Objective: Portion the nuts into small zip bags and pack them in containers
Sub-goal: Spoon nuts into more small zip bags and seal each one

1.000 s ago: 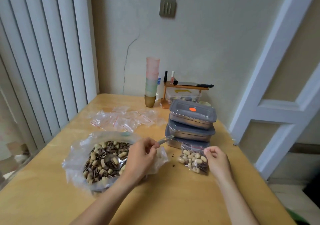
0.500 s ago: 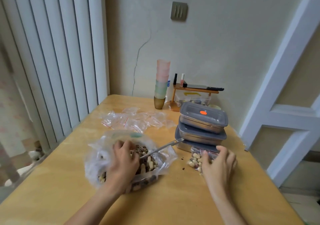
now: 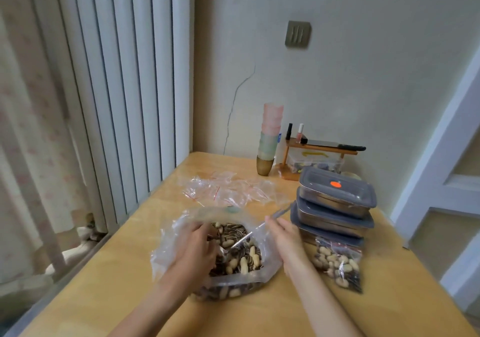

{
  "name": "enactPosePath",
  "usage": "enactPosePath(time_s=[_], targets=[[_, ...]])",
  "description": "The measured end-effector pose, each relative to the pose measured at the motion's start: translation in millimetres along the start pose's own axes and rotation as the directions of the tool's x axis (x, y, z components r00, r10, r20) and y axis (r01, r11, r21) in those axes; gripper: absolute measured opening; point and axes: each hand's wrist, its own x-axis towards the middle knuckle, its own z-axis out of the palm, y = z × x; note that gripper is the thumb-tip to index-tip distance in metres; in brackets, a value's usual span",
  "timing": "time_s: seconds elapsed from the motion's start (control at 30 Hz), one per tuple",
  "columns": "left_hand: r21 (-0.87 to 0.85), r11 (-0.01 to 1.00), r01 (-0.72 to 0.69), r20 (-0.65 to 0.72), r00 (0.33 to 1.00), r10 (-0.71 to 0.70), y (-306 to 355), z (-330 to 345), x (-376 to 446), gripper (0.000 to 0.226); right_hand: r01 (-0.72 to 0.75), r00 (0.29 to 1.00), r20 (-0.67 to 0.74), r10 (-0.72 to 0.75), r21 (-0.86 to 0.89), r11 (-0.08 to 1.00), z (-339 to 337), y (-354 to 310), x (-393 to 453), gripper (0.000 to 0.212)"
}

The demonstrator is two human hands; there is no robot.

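Right hand (image 3: 281, 235) now off filled zip bag (image 3: 337, 262), beside stacked containers (image 3: 335, 206).

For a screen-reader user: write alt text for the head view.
Both hands, left hand and right hand, work at an open big bag of nuts on a wooden table. A filled small zip bag lies right of it, before stacked lidded containers.

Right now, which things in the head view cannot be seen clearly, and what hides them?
- Spoon bowl: the spoon ends under the left hand in the big nut bag.
- Right hand: motion blur hides its grip.
- Bottom container: the filled zip bag covers its front.
- Box under the small shelf: contents too small to tell.
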Motion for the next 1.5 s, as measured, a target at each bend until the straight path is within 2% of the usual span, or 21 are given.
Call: enactPosePath(time_s=[0.1, 0.2, 0.23, 0.3, 0.37, 0.43, 0.53, 0.63, 0.83, 1.0, 1.17, 1.4, 1.5], targets=[[-0.012, 0.996, -0.092, 0.104, 0.990, 0.093, 6.8, -21.9, -3.5, 0.017, 0.107, 0.992, -0.062, -0.109, -0.045, 0.993, 14.4, -13.1, 10.1, 0.037], [-0.251, 0.959, -0.131, 0.168, 0.970, 0.177, 34.2, -50.0, -0.4, 0.012, 0.204, 0.975, -0.066, -0.210, -0.088, 0.975, 24.3, -19.3, 20.7, 0.037], [-0.339, 0.932, -0.125, 0.123, 0.977, 0.176, 43.2, -57.5, 4.1, 0.013, 0.226, 0.970, -0.064, -0.235, -0.121, 0.967, 27.4, -18.7, 22.5, 0.037], [-0.410, 0.899, -0.155, -0.050, 0.988, 0.147, 53.5, -64.7, 22.7, 0.013, 0.238, 0.964, -0.074, -0.255, -0.188, 0.953, 33.1, -10.8, 25.5, 0.037], [-0.404, 0.899, -0.169, -0.174, 0.979, 0.106, 49.1, -54.9, 51.4, 0.015, 0.212, 0.967, -0.095, -0.236, -0.211, 0.954, 37.8, 0.2, 26.8, 0.037], [-0.324, 0.933, -0.155, -0.216, 0.973, 0.087, 32.2, -30.6, 84.8, 0.018, 0.200, 0.969, -0.107, -0.224, -0.197, 0.960, 39.6, 10.9, 27.1, 0.034], [-0.141, 0.989, -0.039, -0.116, 0.993, 0.022, 0.1, 10.8, 129.8, 0.021, 0.219, 0.965, -0.101, -0.243, -0.207, 0.954, 37.8, 21.3, 29.5, 0.033], [-0.048, 0.995, 0.084, -0.013, 0.996, -0.085, -17.9, 36.0, 156.0, 0.036, 0.258, 0.955, -0.087, -0.285, -0.237, 0.937, 35.1, 27.8, 31.8, 0.034], [-0.017, 0.970, 0.242, 0.035, 0.970, -0.242, -21.3, 62.2, 180.0, 0.041, 0.307, 0.941, -0.059, -0.333, -0.263, 0.914, 28.4, 36.1, 34.2, 0.035], [-0.095, 0.953, 0.287, -0.008, 0.957, -0.289, -27.2, 72.1, 185.4, 0.026, 0.291, 0.950, -0.044, -0.309, -0.231, 0.928, 29.1, 30.5, 31.1, 0.033], [-0.173, 0.959, 0.226, -0.142, 0.957, -0.251, -20.5, 65.7, 185.9, 0.020, 0.261, 0.957, -0.066, -0.281, -0.224, 0.939, 30.2, 28.2, 29.8, 0.032], [-0.224, 0.975, -0.017, -0.266, 0.963, -0.045, 6.7, 23.4, 162.5, 0.010, 0.243, 0.960, -0.084, -0.268, -0.231, 0.942, 30.4, 27.3, 26.2, 0.029], [-0.199, 0.977, -0.071, -0.280, 0.960, 0.013, 8.3, 2.9, 148.0, 0.023, 0.221, 0.959, -0.127, -0.252, -0.215, 0.951, 34.2, 29.5, 27.1, 0.022]])
